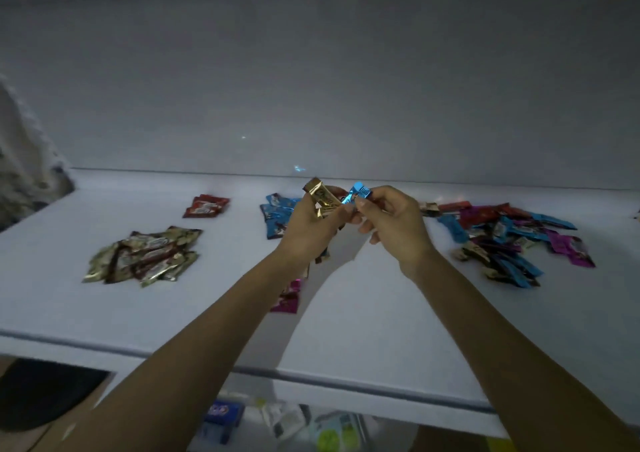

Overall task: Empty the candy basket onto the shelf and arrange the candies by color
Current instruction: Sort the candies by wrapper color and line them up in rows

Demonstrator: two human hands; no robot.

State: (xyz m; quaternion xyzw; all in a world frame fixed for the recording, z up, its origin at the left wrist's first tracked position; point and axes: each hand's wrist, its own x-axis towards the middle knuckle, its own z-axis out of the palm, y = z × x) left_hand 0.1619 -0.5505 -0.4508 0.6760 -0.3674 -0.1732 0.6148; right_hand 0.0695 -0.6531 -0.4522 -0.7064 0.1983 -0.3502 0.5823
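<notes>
Both hands are raised over the middle of the white shelf (pixel 381 330). My left hand (pixel 308 223) grips a gold-wrapped candy (pixel 320 197). My right hand (pixel 394 221) pinches a blue-wrapped candy (pixel 356 193) right beside it. On the shelf lie sorted groups: a gold pile (pixel 145 256) at the left, a small red pile (pixel 206 206) behind it, a blue pile (pixel 277 214) partly hidden by my left hand, and purple candies (pixel 287 297) under my left forearm. An unsorted mixed heap (pixel 502 240) lies at the right. No basket is in view.
A pale wall rises behind the shelf. A white lacy cloth (pixel 24 161) hangs at the far left. Below the shelf's front edge sit packaged items (pixel 277 420) and a dark object (pixel 45 389) on the lower left.
</notes>
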